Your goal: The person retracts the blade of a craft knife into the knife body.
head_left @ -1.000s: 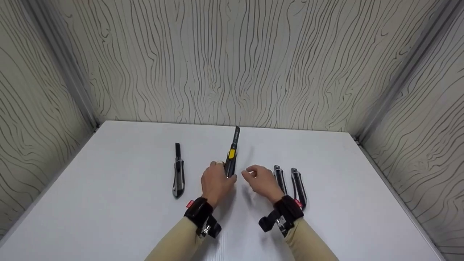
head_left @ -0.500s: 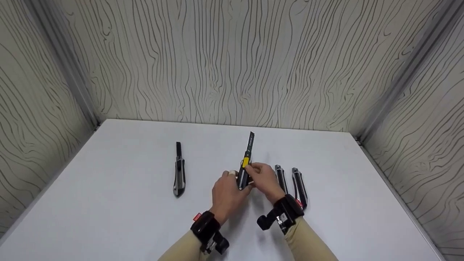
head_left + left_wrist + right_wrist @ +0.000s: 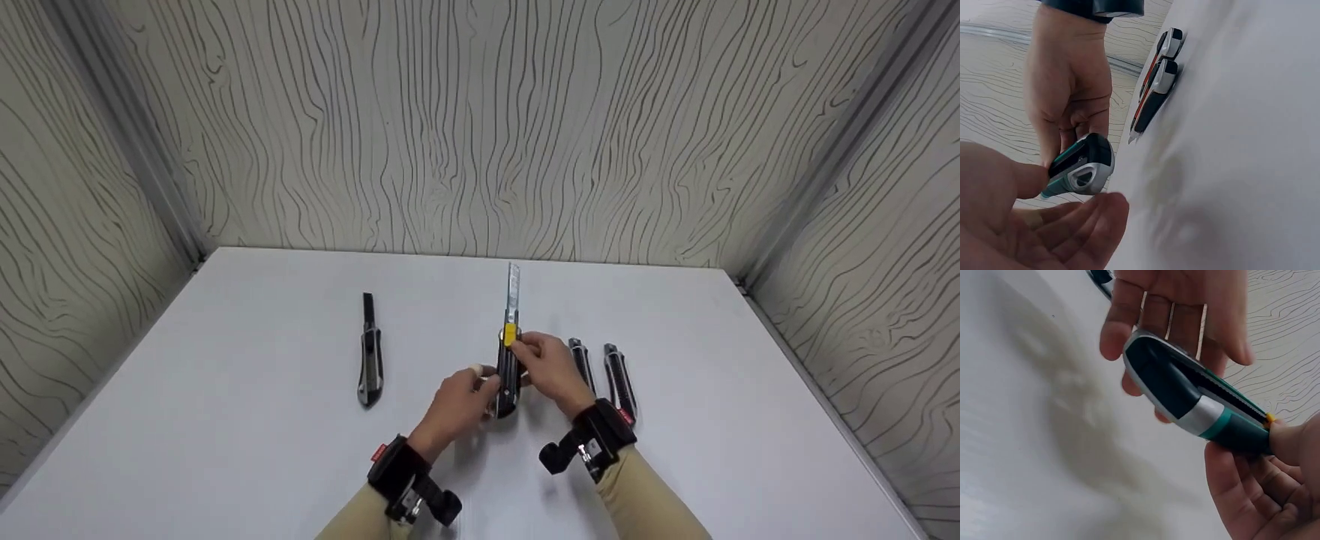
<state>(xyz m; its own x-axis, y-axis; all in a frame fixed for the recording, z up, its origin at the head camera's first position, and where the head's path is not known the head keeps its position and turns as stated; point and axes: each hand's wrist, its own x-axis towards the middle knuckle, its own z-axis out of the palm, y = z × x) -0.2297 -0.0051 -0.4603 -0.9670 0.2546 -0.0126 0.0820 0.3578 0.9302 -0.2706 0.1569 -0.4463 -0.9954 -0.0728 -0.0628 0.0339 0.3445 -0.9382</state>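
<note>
A utility knife [image 3: 508, 379] with a yellow slider [image 3: 511, 334] is held over the table, its long blade [image 3: 514, 289] out and pointing away from me. My right hand [image 3: 551, 366] grips its handle from the right, thumb beside the slider. In the right wrist view that thumb [image 3: 1286, 441] presses the handle near the yellow part, with curled fingers underneath. My left hand [image 3: 459, 401] lies at the left of the handle's rear end. Its fingers [image 3: 1154, 320] extend loosely behind the handle [image 3: 1165, 379], and its thumb stands apart from them.
Another utility knife [image 3: 370, 367] lies to the left, dark blade extended. Two more knives, a nearer one [image 3: 580, 358] and an outer one [image 3: 618, 375], lie beside my right wrist. A patterned wall [image 3: 465, 127] rises behind the white table [image 3: 247, 360].
The utility knife has moved right and turned, so its blade now shows bright. My right hand has come in and taken hold of it; my left hand has loosened and drawn back left.
</note>
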